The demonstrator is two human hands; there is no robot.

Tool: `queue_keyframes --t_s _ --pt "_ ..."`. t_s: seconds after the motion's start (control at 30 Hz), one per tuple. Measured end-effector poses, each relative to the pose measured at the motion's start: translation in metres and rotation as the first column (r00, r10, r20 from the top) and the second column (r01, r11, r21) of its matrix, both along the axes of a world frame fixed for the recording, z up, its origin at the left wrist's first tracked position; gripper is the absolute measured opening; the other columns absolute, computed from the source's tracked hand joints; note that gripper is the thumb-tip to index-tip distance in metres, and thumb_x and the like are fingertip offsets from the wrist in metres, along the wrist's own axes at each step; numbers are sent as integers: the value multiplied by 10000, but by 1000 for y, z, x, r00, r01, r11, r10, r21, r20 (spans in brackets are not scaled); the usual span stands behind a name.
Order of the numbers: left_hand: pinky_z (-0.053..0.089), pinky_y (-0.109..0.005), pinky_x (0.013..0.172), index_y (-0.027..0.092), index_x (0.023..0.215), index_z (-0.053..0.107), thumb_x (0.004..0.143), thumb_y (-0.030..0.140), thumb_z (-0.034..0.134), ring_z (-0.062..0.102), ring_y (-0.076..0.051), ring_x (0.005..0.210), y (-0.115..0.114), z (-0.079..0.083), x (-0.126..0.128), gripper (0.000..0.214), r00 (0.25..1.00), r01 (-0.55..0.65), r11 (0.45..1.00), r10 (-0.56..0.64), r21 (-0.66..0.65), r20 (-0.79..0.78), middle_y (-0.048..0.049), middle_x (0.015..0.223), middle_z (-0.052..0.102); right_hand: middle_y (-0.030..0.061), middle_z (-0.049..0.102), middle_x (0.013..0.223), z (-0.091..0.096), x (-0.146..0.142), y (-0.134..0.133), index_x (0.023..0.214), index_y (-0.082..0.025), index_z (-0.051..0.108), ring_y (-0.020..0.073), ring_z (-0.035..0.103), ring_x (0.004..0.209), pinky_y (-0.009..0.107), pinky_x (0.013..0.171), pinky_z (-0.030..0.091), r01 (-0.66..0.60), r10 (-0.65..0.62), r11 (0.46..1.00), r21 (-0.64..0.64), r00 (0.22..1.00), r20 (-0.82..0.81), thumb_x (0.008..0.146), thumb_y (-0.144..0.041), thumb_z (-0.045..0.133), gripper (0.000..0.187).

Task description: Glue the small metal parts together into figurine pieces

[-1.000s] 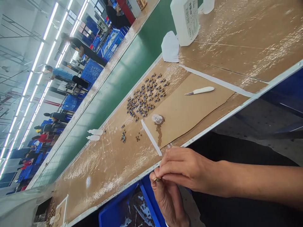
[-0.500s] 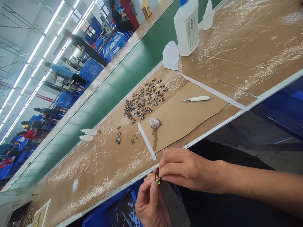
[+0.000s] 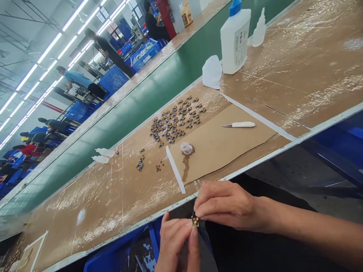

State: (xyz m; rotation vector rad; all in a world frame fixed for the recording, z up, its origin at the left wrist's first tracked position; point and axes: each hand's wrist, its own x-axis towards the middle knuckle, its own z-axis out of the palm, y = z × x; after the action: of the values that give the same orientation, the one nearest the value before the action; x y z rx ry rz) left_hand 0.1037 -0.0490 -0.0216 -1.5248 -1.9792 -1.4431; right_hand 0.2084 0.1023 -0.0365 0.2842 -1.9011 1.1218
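My left hand (image 3: 178,241) pinches a tiny figure piece (image 3: 195,220) with red, yellow-green and dark patches, just off the front edge of the bench. Bent close over it, my right hand (image 3: 224,202) has its fingertips pressed together at the piece's upper end; whether they grip the piece itself or a small part on it is hidden. On the bench beyond, many small blue-and-gold pieces (image 3: 176,120) lie in a cluster. A smaller group of them (image 3: 140,164) lies to the left, near several little brown discs (image 3: 159,166).
A cardboard sheet (image 3: 221,147) bears a white-handled knife (image 3: 241,124) and a small clear cup (image 3: 186,148) beside a wet stain. A large white bottle (image 3: 235,41) and a small dropper bottle (image 3: 259,30) stand behind. Two dropper bottles (image 3: 104,152) lie left. A blue bin (image 3: 113,253) sits below the bench.
Both hands have moved slightly right with the piece, and my left hand has turned, its fingers now straighter along the piece. The view has shifted a little; the bench items lie as before.
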Motion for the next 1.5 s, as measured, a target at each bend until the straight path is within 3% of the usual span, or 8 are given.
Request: queue_keyframes --t_s 0.27,0.87,1.0,1.1,1.2,1.3,1.4,1.5 --pt "452 -440 912 220 773 622 762 143 637 620 -115 651 3 7 15 80 994 -103 994 102 -27 -33 24 714 667 104 653 848 -3 2 -1 970 -82 619 120 593 816 241 746 501 -19 17 999 -45 999 -42 827 -70 583 147" --pt "478 -428 877 224 712 624 771 174 640 607 -106 592 8 0 10 79 990 -127 991 129 51 -58 37 635 656 99 651 844 -2 1 -1 1004 -108 614 121 591 801 246 734 495 -30 27 998 -48 999 -46 848 -81 554 169" --pt "463 -404 884 242 709 643 759 262 671 597 -102 585 10 -5 8 60 992 -129 986 129 108 7 34 629 666 95 645 855 -2 1 1 1010 -109 612 112 580 809 239 745 489 -27 26 999 -36 999 -32 860 -89 538 168" --pt "453 -378 908 247 684 666 731 337 697 601 -101 590 11 -9 10 107 976 -165 977 142 137 166 36 632 676 96 644 854 0 0 2 996 -99 622 108 577 801 225 734 490 -12 12 1000 -21 1000 -17 855 -98 551 157" --pt "525 -285 776 215 702 686 667 357 749 632 -112 620 13 -15 17 159 845 -296 947 198 126 497 18 671 696 93 654 868 4 0 -1 986 -108 641 106 589 809 210 738 496 22 -19 995 -94 999 31 859 -118 553 156" --pt "534 -192 630 207 771 688 663 315 761 654 -103 642 14 -25 23 169 548 -343 933 100 114 831 17 711 704 71 663 856 5 0 -10 962 -132 665 108 606 823 204 749 496 77 -21 947 -311 983 181 862 -163 560 149" --pt "546 -216 695 230 807 685 702 314 733 668 -111 720 15 -36 27 142 289 -247 956 -86 161 954 14 757 704 44 667 840 3 -1 -21 924 -159 684 114 610 808 216 745 493 124 37 856 -501 954 299 825 -212 615 132" --pt "537 -201 738 251 827 688 712 313 725 663 -104 784 16 -42 29 136 141 -166 969 -161 183 977 9 812 700 38 663 838 1 -1 -27 896 -169 698 119 604 810 235 758 487 132 55 820 -557 951 306 806 -225 637 122"
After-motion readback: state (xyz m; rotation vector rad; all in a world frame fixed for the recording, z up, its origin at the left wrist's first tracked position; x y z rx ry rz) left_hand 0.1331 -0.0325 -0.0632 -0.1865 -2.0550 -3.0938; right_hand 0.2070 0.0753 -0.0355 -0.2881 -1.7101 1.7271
